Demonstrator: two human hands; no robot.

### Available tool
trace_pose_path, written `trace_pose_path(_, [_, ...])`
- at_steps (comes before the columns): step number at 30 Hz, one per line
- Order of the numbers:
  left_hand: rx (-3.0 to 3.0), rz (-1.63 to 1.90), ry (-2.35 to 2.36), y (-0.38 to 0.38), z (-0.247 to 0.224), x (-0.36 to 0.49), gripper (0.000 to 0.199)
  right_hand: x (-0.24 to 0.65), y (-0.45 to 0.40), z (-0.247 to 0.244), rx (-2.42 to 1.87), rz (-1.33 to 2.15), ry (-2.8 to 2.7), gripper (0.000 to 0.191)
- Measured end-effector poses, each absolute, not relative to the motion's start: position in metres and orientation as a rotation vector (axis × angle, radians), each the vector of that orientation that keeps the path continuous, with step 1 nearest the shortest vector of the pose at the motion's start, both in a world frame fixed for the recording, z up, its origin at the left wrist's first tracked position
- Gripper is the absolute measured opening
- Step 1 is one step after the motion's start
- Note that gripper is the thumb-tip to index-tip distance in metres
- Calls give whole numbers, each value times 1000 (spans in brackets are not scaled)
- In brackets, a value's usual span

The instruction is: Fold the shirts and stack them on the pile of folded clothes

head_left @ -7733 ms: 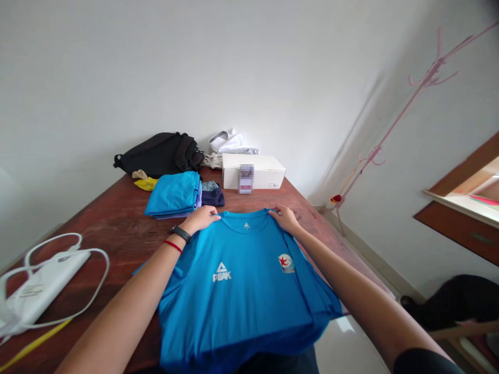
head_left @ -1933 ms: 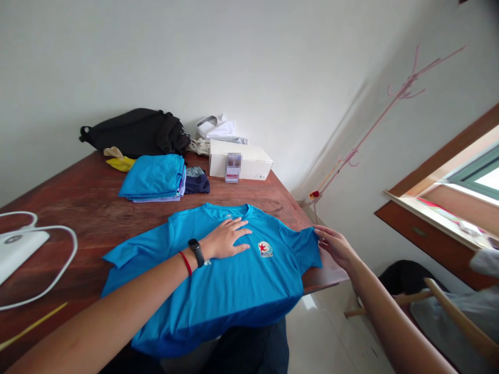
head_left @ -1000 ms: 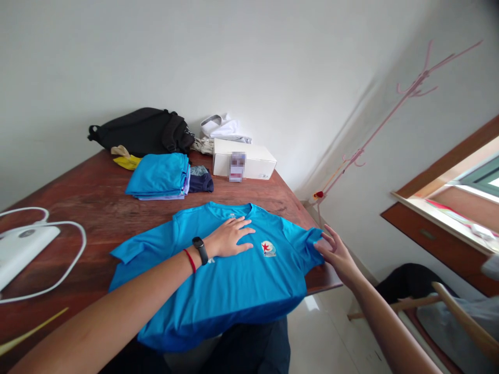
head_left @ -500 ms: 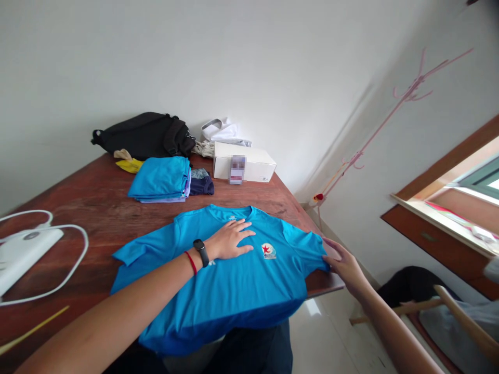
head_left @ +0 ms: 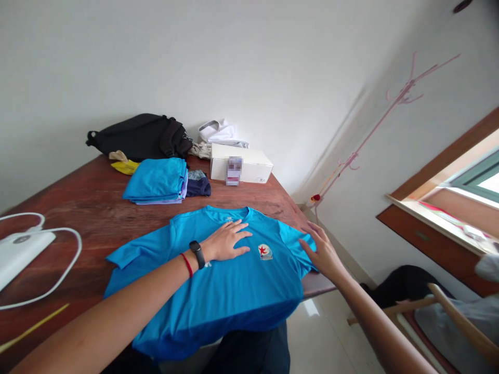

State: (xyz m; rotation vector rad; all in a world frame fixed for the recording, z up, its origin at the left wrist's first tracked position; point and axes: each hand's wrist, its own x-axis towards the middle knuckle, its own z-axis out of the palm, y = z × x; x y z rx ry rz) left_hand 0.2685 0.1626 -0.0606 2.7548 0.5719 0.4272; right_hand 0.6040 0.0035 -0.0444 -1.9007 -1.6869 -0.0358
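A bright blue T-shirt (head_left: pixel 234 296) lies flat and face up on the wooden table (head_left: pixel 78 197), its lower part hanging over the near edge. My left hand (head_left: pixel 225 241) rests palm down on its chest, fingers apart, gripping nothing. A black band and a red string circle that wrist. My right hand (head_left: pixel 322 252) is spread open and touches the shirt's right sleeve (head_left: pixel 300 249) from beyond its outer side. Between the hands sits a small red-star badge (head_left: pixel 265 252).
At the table's far end are a folded blue clothes stack (head_left: pixel 154 181), dark folded cloth (head_left: pixel 198 187), a white box (head_left: pixel 241 163), a black bag (head_left: pixel 140 137) and white cloth (head_left: pixel 218 132). A white corded device (head_left: pixel 23 246) lies left. A chair (head_left: pixel 460 311) stands right.
My right hand has moved inward from the sleeve's outer end onto the sleeve, its fingers now spread. My left hand stays on the chest. The view has shifted slightly.
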Motion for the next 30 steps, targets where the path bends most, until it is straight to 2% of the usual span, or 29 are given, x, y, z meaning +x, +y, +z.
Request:
trace_pose_path(7, [2811, 367, 576, 165, -65, 271, 66, 521, 103, -41, -1731, 215, -2151, 64])
trace_pose_path(11, [2827, 405, 597, 164, -68, 271, 64, 502, 136, -57, -1926, 320, -2239, 69])
trace_pose_path(15, [2799, 468, 753, 162, -68, 273, 58, 503, 144, -72, -2017, 240, -2263, 66])
trace_pose_path(21, [2645, 647, 1437, 171, -68, 269, 59, 502, 143, -73, -1993, 216, -2269, 68])
trace_pose_path(26, [2639, 474, 1609, 181, -69, 261, 65, 507, 143, -70, -1880, 356, -2168, 69])
trace_pose_path(30, [2680, 355, 1603, 183, -69, 260, 67, 526, 146, -67, -1569, 568, -1862, 63])
